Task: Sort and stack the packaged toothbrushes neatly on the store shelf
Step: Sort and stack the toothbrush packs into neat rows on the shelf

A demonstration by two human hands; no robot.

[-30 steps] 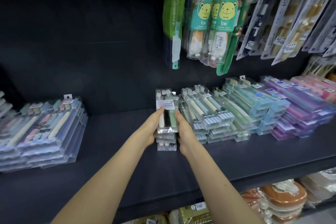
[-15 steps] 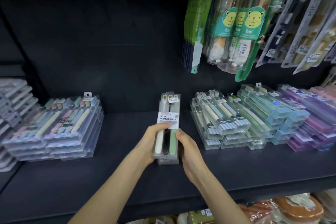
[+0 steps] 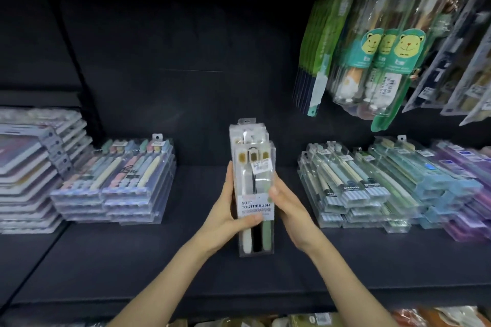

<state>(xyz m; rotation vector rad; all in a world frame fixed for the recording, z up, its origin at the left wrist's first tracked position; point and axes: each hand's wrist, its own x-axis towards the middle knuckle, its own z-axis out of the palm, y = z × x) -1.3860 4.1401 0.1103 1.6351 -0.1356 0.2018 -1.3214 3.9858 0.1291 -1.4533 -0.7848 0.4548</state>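
Note:
A clear pack labelled SOFT TOOTHBRUSH (image 3: 254, 203), holding a white, a black and a green brush, is lifted above the middle of the dark shelf (image 3: 186, 273). More clear packs of the same kind (image 3: 248, 131) show behind it. My left hand (image 3: 230, 216) grips the pack's left side with the thumb across its label. My right hand (image 3: 288, 207) holds the right edge, fingers curled against it. A stack of pastel toothbrush packs (image 3: 117, 183) lies to the left and stacks of green, blue and purple packs (image 3: 377, 188) lie to the right.
Hanging kids' toothbrush packs (image 3: 382, 61) with bear faces dangle at upper right. Flat packaged stacks (image 3: 32, 167) fill the far left. A lower shelf holds other goods (image 3: 438, 317). The shelf's front edge runs below my forearms.
The packs have come up off the shelf toward me and tilted more upright. The view has shifted left, so the right stacks sit further from my hands.

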